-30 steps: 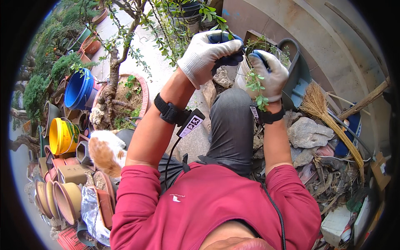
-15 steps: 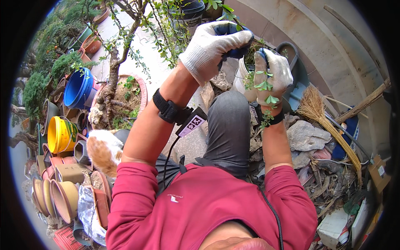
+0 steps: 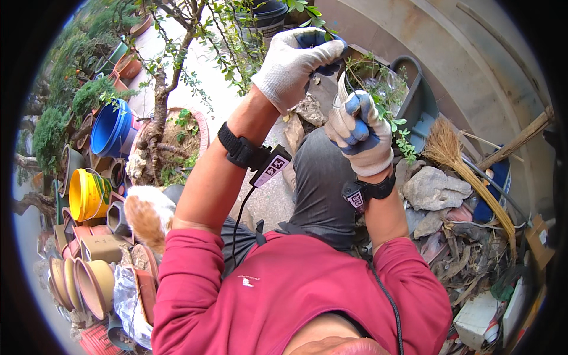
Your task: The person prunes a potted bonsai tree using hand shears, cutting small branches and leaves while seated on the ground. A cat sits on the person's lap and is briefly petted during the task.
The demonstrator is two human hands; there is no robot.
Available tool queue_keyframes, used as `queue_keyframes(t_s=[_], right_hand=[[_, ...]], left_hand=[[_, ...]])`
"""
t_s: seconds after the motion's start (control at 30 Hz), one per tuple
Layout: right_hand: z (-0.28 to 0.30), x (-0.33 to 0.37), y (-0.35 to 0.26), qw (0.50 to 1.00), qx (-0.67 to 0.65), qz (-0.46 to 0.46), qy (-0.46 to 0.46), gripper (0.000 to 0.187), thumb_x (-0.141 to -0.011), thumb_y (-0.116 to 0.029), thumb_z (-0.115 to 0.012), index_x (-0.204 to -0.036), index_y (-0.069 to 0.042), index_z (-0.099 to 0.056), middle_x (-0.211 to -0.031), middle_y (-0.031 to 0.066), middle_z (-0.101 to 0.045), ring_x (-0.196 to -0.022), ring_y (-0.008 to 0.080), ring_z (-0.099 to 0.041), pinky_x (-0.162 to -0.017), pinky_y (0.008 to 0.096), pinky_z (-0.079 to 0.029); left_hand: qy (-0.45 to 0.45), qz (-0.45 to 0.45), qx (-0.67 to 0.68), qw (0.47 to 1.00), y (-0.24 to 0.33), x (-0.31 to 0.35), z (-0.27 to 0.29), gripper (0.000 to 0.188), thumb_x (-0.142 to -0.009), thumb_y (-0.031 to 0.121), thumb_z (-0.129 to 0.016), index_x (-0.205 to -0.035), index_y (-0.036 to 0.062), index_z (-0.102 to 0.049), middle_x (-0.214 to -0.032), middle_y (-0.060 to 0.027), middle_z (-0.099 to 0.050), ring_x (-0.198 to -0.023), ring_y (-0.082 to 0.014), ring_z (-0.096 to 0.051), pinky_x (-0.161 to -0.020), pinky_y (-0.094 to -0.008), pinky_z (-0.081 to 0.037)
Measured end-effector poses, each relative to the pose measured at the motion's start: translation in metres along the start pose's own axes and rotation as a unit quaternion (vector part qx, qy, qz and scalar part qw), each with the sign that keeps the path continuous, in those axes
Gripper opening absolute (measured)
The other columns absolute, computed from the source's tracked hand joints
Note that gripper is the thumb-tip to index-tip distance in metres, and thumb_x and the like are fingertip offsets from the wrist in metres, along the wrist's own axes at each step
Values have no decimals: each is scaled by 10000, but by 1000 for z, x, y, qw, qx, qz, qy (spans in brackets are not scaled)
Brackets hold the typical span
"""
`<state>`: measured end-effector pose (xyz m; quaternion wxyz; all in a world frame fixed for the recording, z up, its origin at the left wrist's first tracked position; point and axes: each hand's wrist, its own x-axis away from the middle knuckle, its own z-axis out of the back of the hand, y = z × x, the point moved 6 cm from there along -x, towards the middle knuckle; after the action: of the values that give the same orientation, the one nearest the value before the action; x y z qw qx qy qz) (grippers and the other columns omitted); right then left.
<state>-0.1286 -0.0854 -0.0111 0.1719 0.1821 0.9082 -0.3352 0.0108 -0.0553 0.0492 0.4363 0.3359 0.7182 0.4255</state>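
A narrow gap lies between the left hand (image 3: 302, 65) and the right hand (image 3: 361, 133). On the far left, tree branches (image 3: 185, 50) hang in the way; the knee (image 3: 322, 177) blocks the near side, and rocks (image 3: 436, 188) and a broom (image 3: 444, 142) crowd the right.

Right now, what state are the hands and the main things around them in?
Left hand: gloved, fingers curled at a leafy branch; fingertips hidden.
Right hand: gloved, palm side showing, fingers bent; grip unclear.
Leafy sprig: green, beside the right hand.
Tree: in leaf, potted.
Blue bucket: open, no lid.
Yellow bucket: open, no lid.
Broom: bristles fanned out.
Plastic bag: crumpled.
Cat: partly hidden.
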Motion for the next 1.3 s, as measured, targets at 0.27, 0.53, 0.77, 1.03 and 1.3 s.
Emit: queue_keyframes(t_s=[0.27,0.53,0.77,1.03,1.3], right_hand=[[6,3,8,998,-62,-9,32,338,-1069,-370,-536,-1096,-62,-672,-657,-43,-449,-611,100,-415,-605,274,-386],[5,4,8,1000,-17,-8,21,363,-1078,-384,-513,-1104,-52,-656,-668,-21,-461,-621,106,-435,-605,276,-392],[-4,4,6,991,-133,13,-3,381,-1086,-368,-498,-1121,-41,-690,-681,-32,-504,-635,107,-448,-599,273,-381],[-9,-1,-8,931,-362,35,30,426,-1102,-373,-458,-1152,-31,-706,-654,-67,-478,-631,99,-440,-609,274,-399],[-53,25,8,986,120,-116,11,562,-990,-451,-650,-1221,62,-648,-744,91,-649,-602,153,-577,-561,305,-464]], left_hand=[[-44,7,-52,998,-4,1,-10,214,-961,197,-732,-1087,27,-703,-954,-44,-718,-827,-115,-690,-753,-268,-573],[-45,-22,-94,994,6,-1,-15,253,-980,242,-715,-1054,0,-712,-905,-60,-735,-766,-113,-700,-706,-259,-572],[-17,-41,-144,989,6,3,-16,272,-994,246,-697,-1028,-23,-717,-869,-65,-736,-734,-103,-687,-673,-250,-566],[37,-55,-165,984,-4,6,-17,267,-999,245,-689,-997,-20,-725,-817,-54,-722,-715,-92,-672,-650,-252,-553],[69,-89,-294,949,1,-4,-13,253,-980,203,-693,-902,-37,-718,-753,-60,-718,-648,-87,-663,-596,-264,-544]])
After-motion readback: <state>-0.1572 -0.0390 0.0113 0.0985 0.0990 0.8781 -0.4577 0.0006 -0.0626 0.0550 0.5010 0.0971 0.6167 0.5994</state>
